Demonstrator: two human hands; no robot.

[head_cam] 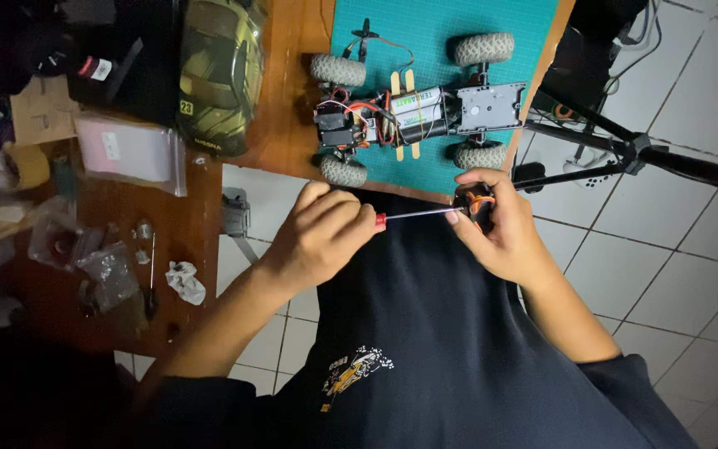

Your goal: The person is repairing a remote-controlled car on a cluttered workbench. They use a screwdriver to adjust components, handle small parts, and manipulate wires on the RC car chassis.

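the left hand (317,237) is gripping a screwdriver (417,214), its shaft running level toward mid-right of frame, tip meeting the small black part (479,204) that the right hand (500,233) is pinching, just below the desk (284,125) edge and car chassis (413,112).

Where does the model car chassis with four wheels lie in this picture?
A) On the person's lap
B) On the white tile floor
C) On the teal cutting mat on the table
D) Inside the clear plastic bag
C: the model car chassis lies with all four wheels on the teal cutting mat, above the left hand gripping the screwdriver and the right hand holding a small black part.
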